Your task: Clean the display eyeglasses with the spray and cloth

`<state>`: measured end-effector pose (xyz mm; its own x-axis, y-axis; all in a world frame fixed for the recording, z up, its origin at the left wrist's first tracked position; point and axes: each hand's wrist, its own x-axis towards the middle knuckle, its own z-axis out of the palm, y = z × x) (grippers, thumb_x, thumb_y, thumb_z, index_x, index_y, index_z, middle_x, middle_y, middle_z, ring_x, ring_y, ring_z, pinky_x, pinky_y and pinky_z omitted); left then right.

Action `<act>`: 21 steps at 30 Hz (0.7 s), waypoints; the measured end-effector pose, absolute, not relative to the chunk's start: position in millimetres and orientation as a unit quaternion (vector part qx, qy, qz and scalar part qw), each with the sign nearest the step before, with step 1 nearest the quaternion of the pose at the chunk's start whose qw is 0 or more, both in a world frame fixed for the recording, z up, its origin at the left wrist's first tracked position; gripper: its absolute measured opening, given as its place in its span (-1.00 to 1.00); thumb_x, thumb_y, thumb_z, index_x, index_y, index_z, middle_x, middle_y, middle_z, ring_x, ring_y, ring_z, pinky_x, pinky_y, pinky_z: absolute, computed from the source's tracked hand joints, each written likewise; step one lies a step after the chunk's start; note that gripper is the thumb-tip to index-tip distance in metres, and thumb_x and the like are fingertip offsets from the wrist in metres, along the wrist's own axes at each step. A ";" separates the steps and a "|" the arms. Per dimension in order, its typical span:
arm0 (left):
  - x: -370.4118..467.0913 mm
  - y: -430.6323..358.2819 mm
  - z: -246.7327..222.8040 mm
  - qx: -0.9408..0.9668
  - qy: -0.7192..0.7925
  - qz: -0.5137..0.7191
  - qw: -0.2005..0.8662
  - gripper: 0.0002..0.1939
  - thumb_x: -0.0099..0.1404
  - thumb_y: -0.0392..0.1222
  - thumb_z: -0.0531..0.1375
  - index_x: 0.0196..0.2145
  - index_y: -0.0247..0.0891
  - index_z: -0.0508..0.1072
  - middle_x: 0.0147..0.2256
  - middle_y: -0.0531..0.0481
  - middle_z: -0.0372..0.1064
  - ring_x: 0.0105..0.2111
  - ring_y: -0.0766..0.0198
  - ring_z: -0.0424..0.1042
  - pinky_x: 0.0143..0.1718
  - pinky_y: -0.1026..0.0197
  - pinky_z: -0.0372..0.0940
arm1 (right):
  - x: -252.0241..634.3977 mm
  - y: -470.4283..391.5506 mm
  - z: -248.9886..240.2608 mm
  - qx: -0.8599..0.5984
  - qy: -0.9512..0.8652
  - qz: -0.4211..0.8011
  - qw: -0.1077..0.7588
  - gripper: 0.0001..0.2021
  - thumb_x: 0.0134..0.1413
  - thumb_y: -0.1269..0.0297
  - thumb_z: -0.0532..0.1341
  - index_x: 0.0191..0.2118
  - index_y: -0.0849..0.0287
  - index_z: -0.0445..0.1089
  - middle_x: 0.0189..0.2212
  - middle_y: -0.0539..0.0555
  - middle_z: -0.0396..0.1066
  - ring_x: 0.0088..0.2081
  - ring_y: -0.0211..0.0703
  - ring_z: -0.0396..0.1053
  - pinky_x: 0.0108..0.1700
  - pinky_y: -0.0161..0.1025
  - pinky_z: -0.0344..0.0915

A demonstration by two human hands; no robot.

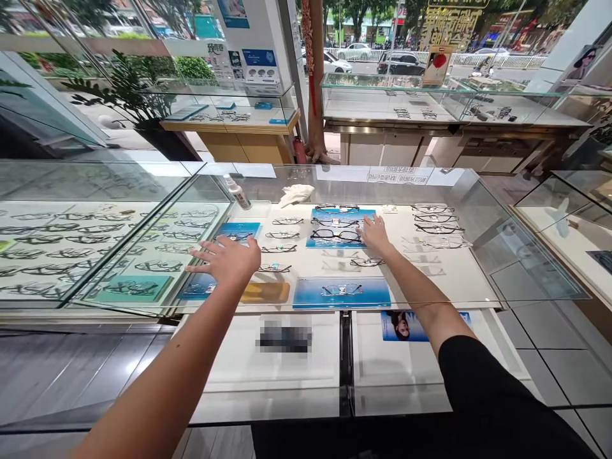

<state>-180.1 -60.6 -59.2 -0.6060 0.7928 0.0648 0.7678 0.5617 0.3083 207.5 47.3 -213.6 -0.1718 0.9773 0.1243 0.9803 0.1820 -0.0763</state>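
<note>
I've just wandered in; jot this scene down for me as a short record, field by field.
Place: glass display case with rows of glasses
Left hand: spread wide over the case's left part, holding nothing
Right hand: at the right edge of a blue card bearing glasses; contact unclear
Back of case: spray bottle, white cloth
White drawers: a pixelated dark thing in one, a blue leaflet in the other
Beyond: potted plant, parked or passing cars
</note>
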 end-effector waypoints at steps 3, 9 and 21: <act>-179.9 -60.8 -58.9 0.439 0.887 0.141 0.043 0.02 0.52 0.26 -0.10 0.58 -0.72 0.05 0.61 -0.77 -0.26 0.64 -0.66 -0.37 0.50 -0.73 -0.22 | 204.2 60.7 -218.0 -0.649 -0.758 0.009 0.058 -0.29 0.62 0.00 -0.15 0.52 0.40 0.31 0.61 0.40 0.17 0.65 0.32 -0.03 0.66 0.30 -0.19; -182.2 -59.4 -61.1 0.437 0.890 0.124 0.041 0.03 0.52 0.27 -0.11 0.59 -0.69 0.04 0.62 -0.74 -0.27 0.63 -0.68 -0.32 0.49 -0.73 -0.21 | 204.3 76.2 -217.3 -0.665 -0.745 0.041 0.039 -0.23 0.62 -0.05 -0.22 0.51 0.44 0.31 0.63 0.44 0.10 0.65 0.36 -0.03 0.65 0.34 -0.20; -180.4 -60.5 -61.8 0.436 0.889 0.135 0.028 0.01 0.53 0.27 -0.12 0.58 -0.68 0.08 0.61 -0.72 -0.21 0.63 -0.66 -0.26 0.52 -0.69 -0.26 | 195.9 59.3 -203.4 -0.650 -0.755 0.042 0.072 -0.40 0.63 0.01 -0.07 0.29 0.27 0.57 0.50 0.42 0.34 0.55 0.33 0.18 0.56 0.39 -0.03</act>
